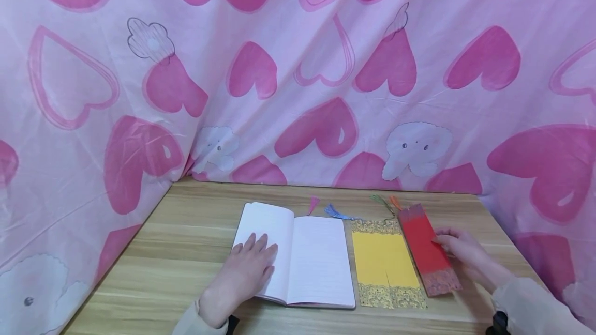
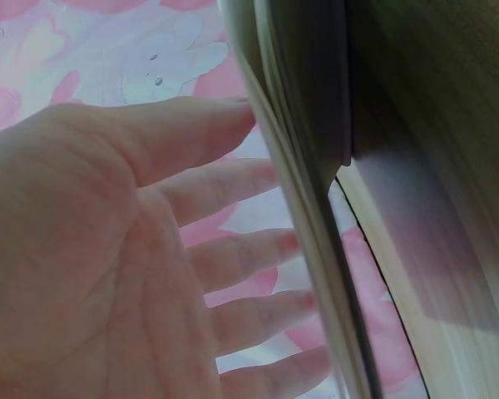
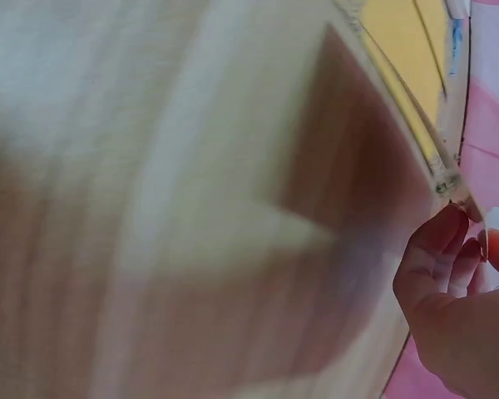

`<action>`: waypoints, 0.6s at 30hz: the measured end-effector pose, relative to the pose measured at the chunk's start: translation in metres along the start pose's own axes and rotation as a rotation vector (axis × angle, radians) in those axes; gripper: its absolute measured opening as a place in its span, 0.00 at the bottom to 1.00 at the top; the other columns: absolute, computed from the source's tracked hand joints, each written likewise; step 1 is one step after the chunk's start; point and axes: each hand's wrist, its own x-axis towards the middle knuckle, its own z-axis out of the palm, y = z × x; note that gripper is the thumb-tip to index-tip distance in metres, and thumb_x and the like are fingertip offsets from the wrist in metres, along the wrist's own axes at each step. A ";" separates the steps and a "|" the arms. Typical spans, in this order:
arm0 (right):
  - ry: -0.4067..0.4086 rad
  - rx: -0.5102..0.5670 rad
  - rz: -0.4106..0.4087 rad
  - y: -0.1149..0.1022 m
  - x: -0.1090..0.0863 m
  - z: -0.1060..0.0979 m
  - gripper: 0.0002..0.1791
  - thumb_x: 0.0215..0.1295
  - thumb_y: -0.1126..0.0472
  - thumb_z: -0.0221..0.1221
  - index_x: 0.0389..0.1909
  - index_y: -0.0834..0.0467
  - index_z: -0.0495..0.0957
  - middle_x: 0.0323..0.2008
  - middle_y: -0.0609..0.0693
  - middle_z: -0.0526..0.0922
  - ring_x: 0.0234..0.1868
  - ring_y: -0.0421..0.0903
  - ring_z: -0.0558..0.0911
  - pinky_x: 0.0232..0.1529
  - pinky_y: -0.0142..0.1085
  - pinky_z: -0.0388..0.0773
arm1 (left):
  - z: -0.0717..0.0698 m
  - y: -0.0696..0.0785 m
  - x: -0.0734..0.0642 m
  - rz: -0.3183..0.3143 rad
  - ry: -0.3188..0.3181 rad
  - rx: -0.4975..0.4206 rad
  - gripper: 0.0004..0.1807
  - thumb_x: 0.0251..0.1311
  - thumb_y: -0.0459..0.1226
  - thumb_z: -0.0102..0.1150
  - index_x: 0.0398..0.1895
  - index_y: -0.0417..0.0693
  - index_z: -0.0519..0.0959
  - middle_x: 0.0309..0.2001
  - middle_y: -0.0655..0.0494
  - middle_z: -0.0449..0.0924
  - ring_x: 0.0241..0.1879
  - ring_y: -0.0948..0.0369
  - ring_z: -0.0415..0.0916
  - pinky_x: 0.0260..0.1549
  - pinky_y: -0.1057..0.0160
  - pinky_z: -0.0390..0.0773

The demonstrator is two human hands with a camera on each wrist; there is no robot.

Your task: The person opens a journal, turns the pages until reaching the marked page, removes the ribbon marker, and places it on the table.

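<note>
An open notebook (image 1: 321, 262) lies on the wooden table, its white pages facing up. My left hand (image 1: 249, 268) rests on the left page with its fingers straight; in the left wrist view the fingertips meet the page edge-on. At the right, my right hand (image 1: 465, 255) pinches the right edge of a red bookmark (image 1: 419, 242) between thumb and fingers. This bookmark has patterned ends, an orange tassel (image 1: 395, 202) at its top, and a slight tilt. Its shadow falls on the table in the right wrist view. Two yellow bookmarks (image 1: 369, 257) lie side by side between notebook and red bookmark.
A pink tassel (image 1: 313, 203) pokes out past the notebook's top edge. Blue (image 1: 335, 212) and green (image 1: 379, 200) tassels lie above the yellow bookmarks. Pink cloth (image 1: 251, 133) with hearts hangs behind and at both sides of the wooden table (image 1: 153, 257).
</note>
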 end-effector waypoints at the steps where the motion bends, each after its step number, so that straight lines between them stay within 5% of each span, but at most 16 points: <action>1: -0.005 0.003 0.008 0.002 -0.001 0.000 0.27 0.70 0.62 0.54 0.60 0.77 0.60 0.40 0.49 0.79 0.37 0.42 0.79 0.39 0.35 0.80 | 0.000 0.000 0.000 -0.001 0.001 0.000 0.22 0.65 0.43 0.58 0.60 0.46 0.75 0.63 0.40 0.70 0.64 0.38 0.64 0.56 0.35 0.68; 9: -0.039 0.107 0.057 0.012 -0.009 0.002 0.23 0.69 0.64 0.53 0.58 0.75 0.62 0.38 0.50 0.80 0.37 0.43 0.80 0.40 0.40 0.82 | -0.001 0.000 0.000 -0.006 0.000 -0.001 0.22 0.65 0.43 0.58 0.60 0.46 0.75 0.63 0.40 0.70 0.64 0.38 0.64 0.56 0.35 0.68; 18: -0.025 0.097 0.039 0.018 -0.012 0.002 0.22 0.68 0.66 0.55 0.56 0.74 0.62 0.32 0.48 0.81 0.32 0.43 0.81 0.36 0.40 0.83 | -0.001 0.001 0.000 -0.006 -0.006 -0.010 0.22 0.66 0.43 0.57 0.61 0.46 0.75 0.64 0.39 0.69 0.64 0.38 0.64 0.56 0.35 0.68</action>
